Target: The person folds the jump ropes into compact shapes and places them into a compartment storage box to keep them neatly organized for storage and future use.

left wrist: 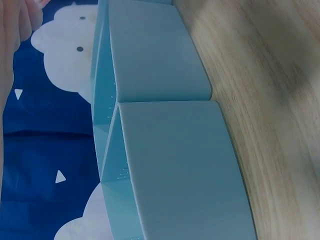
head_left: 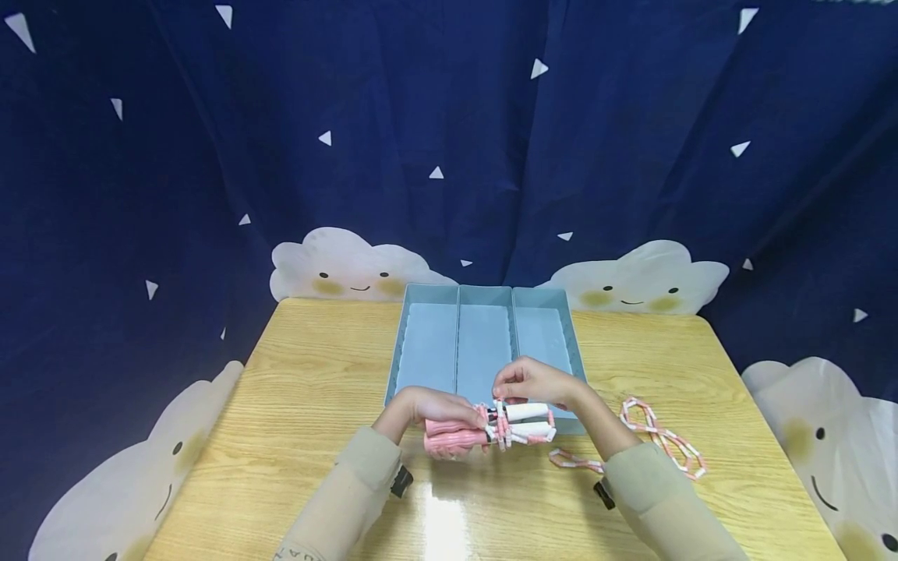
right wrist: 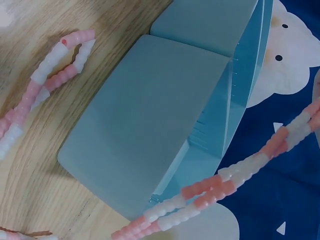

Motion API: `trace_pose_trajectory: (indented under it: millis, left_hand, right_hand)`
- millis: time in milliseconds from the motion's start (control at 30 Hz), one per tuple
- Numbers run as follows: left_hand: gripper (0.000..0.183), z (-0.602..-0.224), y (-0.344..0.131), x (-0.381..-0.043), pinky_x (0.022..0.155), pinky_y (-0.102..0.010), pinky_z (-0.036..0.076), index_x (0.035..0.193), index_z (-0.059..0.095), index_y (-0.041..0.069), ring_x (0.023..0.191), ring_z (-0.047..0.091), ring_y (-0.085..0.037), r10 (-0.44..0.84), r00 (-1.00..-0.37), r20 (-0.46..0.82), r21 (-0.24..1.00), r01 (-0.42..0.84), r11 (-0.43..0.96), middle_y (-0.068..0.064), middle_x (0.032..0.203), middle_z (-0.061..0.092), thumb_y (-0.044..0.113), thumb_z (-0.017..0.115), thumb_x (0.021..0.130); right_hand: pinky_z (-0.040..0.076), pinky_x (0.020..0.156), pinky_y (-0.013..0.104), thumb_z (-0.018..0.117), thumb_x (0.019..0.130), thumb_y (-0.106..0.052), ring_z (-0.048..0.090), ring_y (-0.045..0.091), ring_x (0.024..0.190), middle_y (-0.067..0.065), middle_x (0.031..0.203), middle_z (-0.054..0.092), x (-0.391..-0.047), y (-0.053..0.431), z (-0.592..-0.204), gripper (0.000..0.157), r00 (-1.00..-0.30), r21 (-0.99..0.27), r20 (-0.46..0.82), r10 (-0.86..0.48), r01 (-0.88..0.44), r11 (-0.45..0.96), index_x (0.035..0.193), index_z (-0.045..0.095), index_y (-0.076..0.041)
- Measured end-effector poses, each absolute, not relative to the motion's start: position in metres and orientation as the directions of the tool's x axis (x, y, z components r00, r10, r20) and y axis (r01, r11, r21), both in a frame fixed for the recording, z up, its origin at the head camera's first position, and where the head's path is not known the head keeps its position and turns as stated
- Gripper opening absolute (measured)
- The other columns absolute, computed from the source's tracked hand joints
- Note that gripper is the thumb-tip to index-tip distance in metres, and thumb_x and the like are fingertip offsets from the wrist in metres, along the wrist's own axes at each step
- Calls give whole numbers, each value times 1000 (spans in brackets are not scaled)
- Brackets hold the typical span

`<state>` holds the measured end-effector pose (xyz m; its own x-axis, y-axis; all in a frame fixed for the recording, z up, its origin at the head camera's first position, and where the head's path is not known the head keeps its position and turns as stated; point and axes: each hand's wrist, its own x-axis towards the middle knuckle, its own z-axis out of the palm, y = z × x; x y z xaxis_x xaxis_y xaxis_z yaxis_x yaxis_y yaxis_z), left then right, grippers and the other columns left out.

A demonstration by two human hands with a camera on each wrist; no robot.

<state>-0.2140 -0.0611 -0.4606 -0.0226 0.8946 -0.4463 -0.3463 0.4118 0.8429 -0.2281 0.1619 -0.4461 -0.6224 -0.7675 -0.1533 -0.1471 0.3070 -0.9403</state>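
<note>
My left hand [head_left: 436, 407] grips the two pink-and-white handles [head_left: 456, 442] of a jump rope side by side, their white ends toward the right. Pink and white rope beads [head_left: 502, 427] are wound around the middle of the handles. Just above that winding, my right hand [head_left: 539, 381] pinches the beaded rope between thumb and fingers. In the right wrist view a doubled strand of the rope [right wrist: 210, 192] slants up to the right edge. The rest of the beaded rope [head_left: 659, 431] lies looped on the table, right of my right forearm. Only part of the left hand [left wrist: 22, 22] shows in the left wrist view.
Three light blue bins [head_left: 429, 335] stand side by side at the back of the wooden table [head_left: 330, 366], directly beyond my hands. A dark blue curtain [head_left: 393, 117] with white clouds and triangles hangs behind and around the table.
</note>
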Motion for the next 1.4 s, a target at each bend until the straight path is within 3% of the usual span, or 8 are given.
trace_pose_trajectory:
  millis: [400,633,733,1033,1300,1400]
  left_hand:
    - [38,-459,-61,-213,41,-22,39,104,48,-7,46,45,-11,914,1,-405,846,-380,375,-6,59,48,26,30,97]
    - [37,-460,-63,-213,42,-21,39,103,49,-3,47,44,-10,930,6,-368,858,-382,343,-4,60,47,26,28,98]
    - [37,-459,-64,-214,42,-21,39,103,49,-3,47,44,-10,934,10,-357,862,-381,334,-3,60,47,26,27,98]
    - [36,-457,-64,-212,40,-22,37,103,48,-1,45,43,-10,943,2,-333,869,-387,307,-5,60,47,26,25,97]
    - [41,-459,-66,-213,41,-21,38,107,45,-9,46,44,-9,950,-30,-312,886,-370,279,-4,61,47,25,24,96]
    - [38,-460,-66,-213,41,-20,38,104,46,-6,46,43,-8,951,-39,-308,885,-378,271,-4,61,48,24,25,96]
  right_hand:
    - [40,48,17,58,90,-19,46,4,54,-4,64,57,-233,165,-454,26,-601,-964,-158,-783,-77,254,88,64,6]
    - [39,48,14,51,94,-16,47,-1,56,-10,68,58,-235,168,-457,29,-538,-967,-25,-842,-202,158,90,60,12]
    - [41,49,13,51,94,-19,49,-2,57,-10,71,60,-234,168,-458,35,-523,-977,-5,-852,-178,115,92,58,15]
    - [44,49,13,51,94,-25,53,-1,59,-7,75,63,-230,165,-465,45,-545,-996,0,-838,-74,48,91,53,20]
    - [47,50,14,52,93,-28,56,2,60,-4,74,63,-219,163,-464,26,-622,-999,-43,-782,40,24,89,62,-5]
    - [47,50,14,50,95,-24,56,2,60,-3,73,62,-213,160,-460,30,-645,-995,-53,-762,96,-13,88,59,3]
